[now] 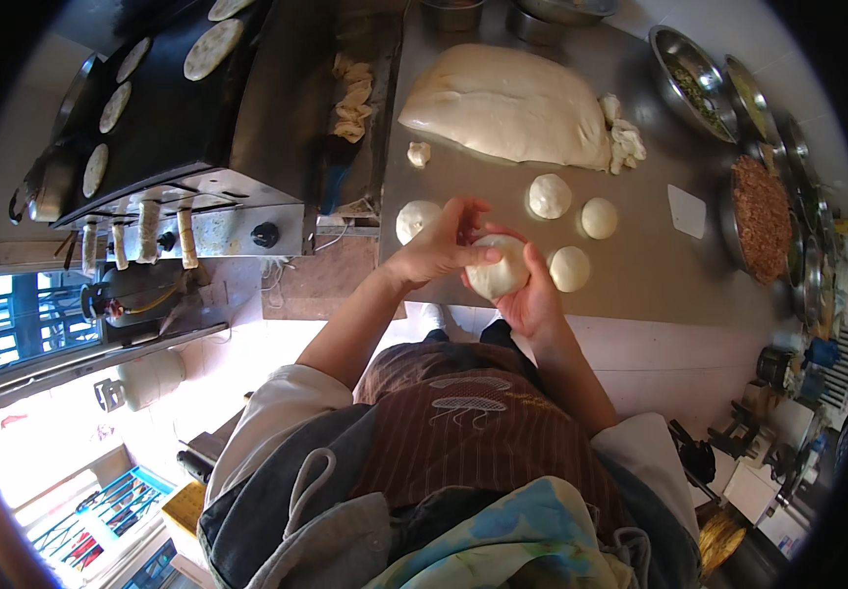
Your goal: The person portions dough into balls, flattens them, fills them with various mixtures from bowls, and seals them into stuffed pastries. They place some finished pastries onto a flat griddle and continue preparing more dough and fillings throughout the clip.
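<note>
A rounded ball of dough (496, 274) is held between my two hands, above the front edge of the steel worktop (659, 294). My right hand (533, 294) cups it from below and the right. Across its upper left side lies the thumb of my left hand (442, 247), with the other fingers raised and curled. One dough ball (417, 221) sits on the worktop, partly hidden behind my left hand. To the right rest a larger dough ball (550, 196) and two smaller dough balls (599, 218), (570, 269). Beyond them spreads a big slab of dough (505, 107).
A white dough scraper (687, 211) lies on the right. Past it stand a bowl of minced filling (760, 221) and a steel bowl of chopped greens (693, 92). Dough scraps (626, 140) touch the slab. At left, a black griddle (166, 110) carries several flatbreads (213, 50).
</note>
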